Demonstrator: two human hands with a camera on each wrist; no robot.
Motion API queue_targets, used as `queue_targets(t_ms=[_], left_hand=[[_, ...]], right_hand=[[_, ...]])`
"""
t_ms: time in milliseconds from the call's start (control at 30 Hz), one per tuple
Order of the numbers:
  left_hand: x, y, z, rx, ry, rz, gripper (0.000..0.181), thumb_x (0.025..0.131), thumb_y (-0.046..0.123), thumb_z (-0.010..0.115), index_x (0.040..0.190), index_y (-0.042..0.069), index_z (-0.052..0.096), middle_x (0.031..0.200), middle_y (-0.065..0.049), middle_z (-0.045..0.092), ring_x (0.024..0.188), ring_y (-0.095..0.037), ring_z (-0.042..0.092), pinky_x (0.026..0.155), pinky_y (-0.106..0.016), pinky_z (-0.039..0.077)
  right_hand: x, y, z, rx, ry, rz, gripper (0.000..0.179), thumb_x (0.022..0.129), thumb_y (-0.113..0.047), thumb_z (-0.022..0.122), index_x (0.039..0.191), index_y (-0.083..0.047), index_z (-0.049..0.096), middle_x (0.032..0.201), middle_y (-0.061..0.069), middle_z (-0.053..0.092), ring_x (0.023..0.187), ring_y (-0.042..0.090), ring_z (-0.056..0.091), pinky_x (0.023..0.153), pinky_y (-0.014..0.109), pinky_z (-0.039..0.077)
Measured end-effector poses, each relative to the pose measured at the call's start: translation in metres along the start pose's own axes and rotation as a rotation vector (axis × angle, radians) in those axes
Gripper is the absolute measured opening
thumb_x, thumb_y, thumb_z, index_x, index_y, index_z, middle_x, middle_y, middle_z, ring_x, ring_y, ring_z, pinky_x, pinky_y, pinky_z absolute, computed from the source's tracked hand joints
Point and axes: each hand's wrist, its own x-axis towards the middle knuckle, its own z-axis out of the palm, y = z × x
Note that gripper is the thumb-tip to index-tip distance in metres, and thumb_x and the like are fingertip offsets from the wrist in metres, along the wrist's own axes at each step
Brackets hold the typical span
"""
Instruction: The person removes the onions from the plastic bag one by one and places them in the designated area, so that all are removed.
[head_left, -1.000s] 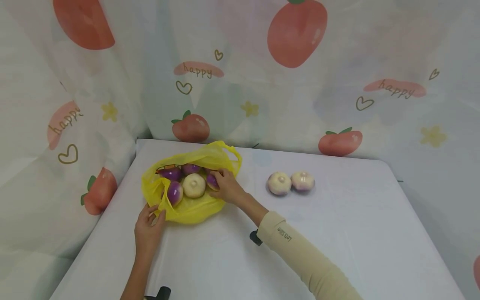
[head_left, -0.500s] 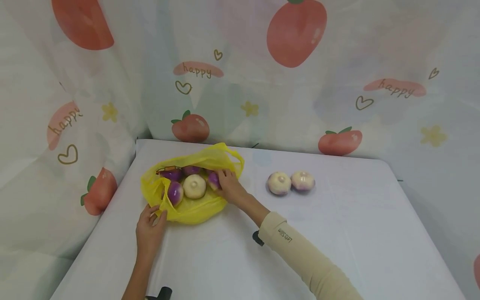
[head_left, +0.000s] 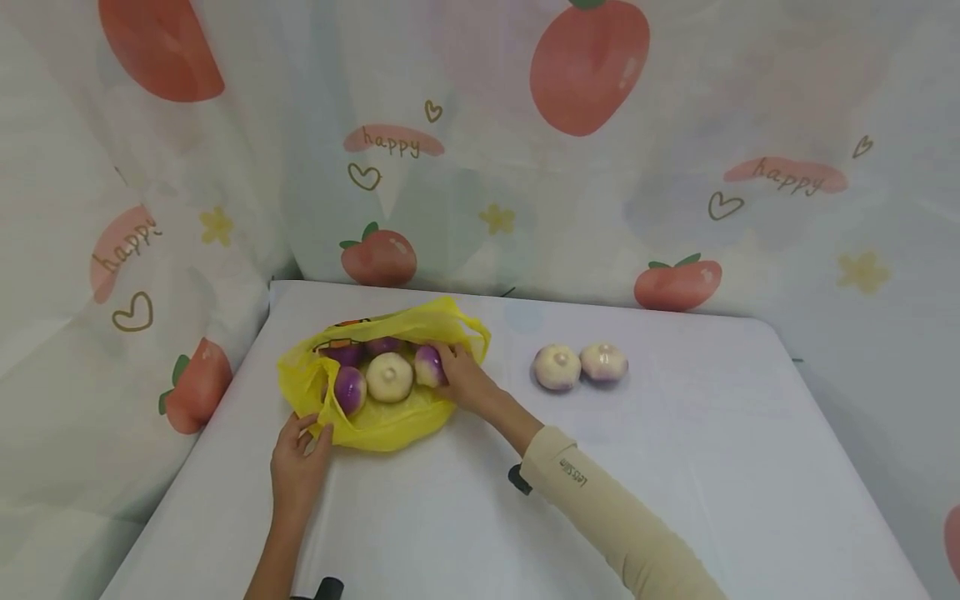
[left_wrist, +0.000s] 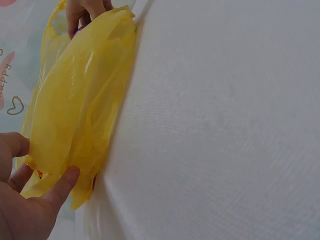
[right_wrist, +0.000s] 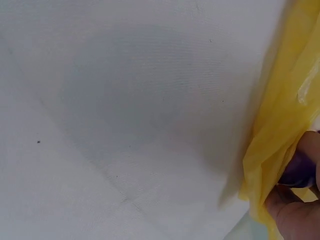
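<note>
A yellow plastic bag (head_left: 390, 433) lies with its mouth spread wide on the white table, several purple-and-white turnips inside. In the head view my right hand (head_left: 467, 382) reaches into the bag's right side and grips a turnip (head_left: 430, 367), its purple side up. That turnip (right_wrist: 298, 171) shows only partly in the right wrist view, between fingers and yellow plastic. My left hand (head_left: 298, 461) pinches the bag's near-left rim between thumb and fingers; the left wrist view has this hand (left_wrist: 30, 200) against the plastic. A pale turnip (head_left: 390, 377) faces up mid-bag, with a purple one (head_left: 349, 391) left of it.
Two pale turnips, one on the left (head_left: 557, 367) and one on the right (head_left: 604, 363), sit side by side on the table (head_left: 675, 467), right of the bag. A fruit-printed curtain (head_left: 480, 167) hangs behind and along the left.
The gripped turnip and my right hand have shifted slightly right and toward me, showing more of the turnip. The bag's far rim has sagged a little. My left hand keeps its place.
</note>
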Motion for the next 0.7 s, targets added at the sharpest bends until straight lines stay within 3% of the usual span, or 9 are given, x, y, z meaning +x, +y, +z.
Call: queue_targets(t_ms=[300,533,700], left_hand=[[0.0,0.0,0.0,0.004,0.001,0.0,0.032,0.091,0.015,0.062,0.116,-0.004,0.056,0.144,-0.022,0.034,0.119,-0.037,0.047,0.076,-0.001,0.039],[-0.001,0.002,0.001,0.008,0.006,-0.008,0.032,0.091,0.015,0.062,0.116,-0.004,0.056,0.144,-0.021,0.035,0.119,-0.037,0.048,0.075,-0.001,0.039],[0.0,0.002,0.001,0.025,0.011,-0.014,0.032,0.091,0.015,0.062,0.116,-0.004,0.056,0.144,-0.021,0.034,0.12,-0.036,0.047,0.086,-0.019,0.045]], right_hand=[[0.0,0.004,0.001,-0.006,0.012,0.001,0.077,0.083,-0.017,0.073,0.143,-0.003,0.026,0.131,0.02,0.037,0.119,0.026,0.044,0.103,0.034,0.037],[-0.003,0.005,-0.006,0.032,0.055,-0.029,0.081,0.083,-0.022,0.074,0.147,-0.012,0.025,0.126,0.02,0.039,0.109,0.026,0.05,0.098,0.036,0.042],[-0.008,0.006,-0.013,0.074,0.083,-0.038,0.083,0.082,-0.027,0.074,0.149,-0.017,0.026,0.122,0.018,0.041,0.109,0.027,0.05,0.098,0.038,0.042]])
